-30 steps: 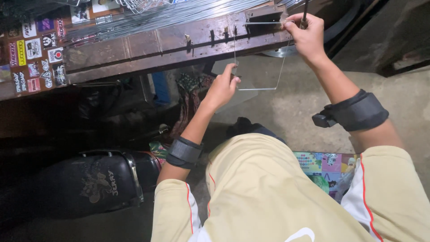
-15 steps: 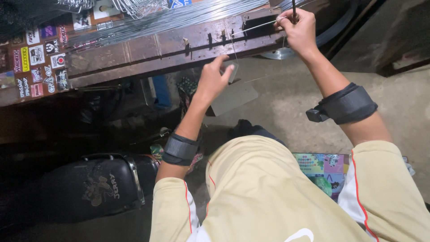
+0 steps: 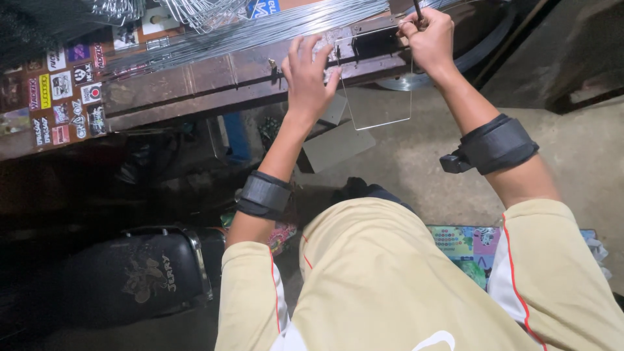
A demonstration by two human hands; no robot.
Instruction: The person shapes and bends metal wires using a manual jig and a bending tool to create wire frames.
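Observation:
A thin steel wire bent into a squared loop (image 3: 383,123) hangs down from the front edge of a brown metal workbench (image 3: 195,84). My left hand (image 3: 311,78) rests with fingers spread on the bench edge, pressing on the wire's left leg. My right hand (image 3: 429,39) is closed around a dark upright lever (image 3: 417,9) at the bench's far right, by the wire's right end. A bundle of straight steel wires (image 3: 273,26) lies along the bench top behind both hands. Black straps wrap both wrists.
Stickers (image 3: 62,97) cover the bench's left front. A black padded seat (image 3: 130,273) sits low at the left. A grey flat piece (image 3: 338,146) lies on the concrete floor beneath the bench. A colourful mat (image 3: 465,250) lies under my legs. A round metal rim (image 3: 403,81) rests at the back.
My left hand rose from below the bench to its edge and spread over the wire. The wire loop now hangs squared beneath the bench. My right hand stayed on the lever.

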